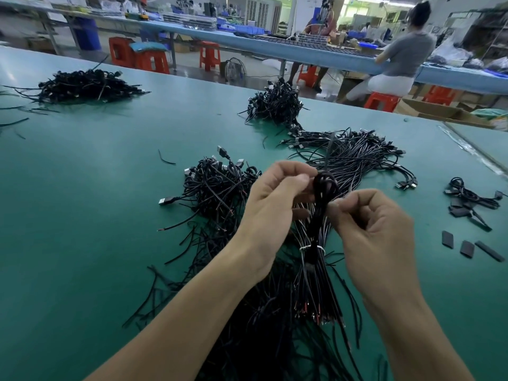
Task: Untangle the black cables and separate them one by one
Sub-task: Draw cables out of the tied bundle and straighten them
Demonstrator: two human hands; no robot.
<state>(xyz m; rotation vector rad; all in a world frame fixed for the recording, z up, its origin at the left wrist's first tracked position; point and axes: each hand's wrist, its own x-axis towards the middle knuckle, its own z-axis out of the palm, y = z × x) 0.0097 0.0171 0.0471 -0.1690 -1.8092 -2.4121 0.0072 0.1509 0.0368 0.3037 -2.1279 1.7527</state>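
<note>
Picking at the looped top of the black cable bundle (pixel 316 229), held up over the green table (pixel 82 215). Left hand (pixel 275 199) fingers curled, pinching the loop; right hand (pixel 376 224) pinching strands just below. Next, likely: loosen the loop, draw one cable free.

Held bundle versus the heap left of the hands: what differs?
The held bundle is pinched by left hand and right hand; the heap lies untouched on the table. The bundle is bound by a white tie, strands parallel; the heap is loose and tangled. Both are black cables.
</note>
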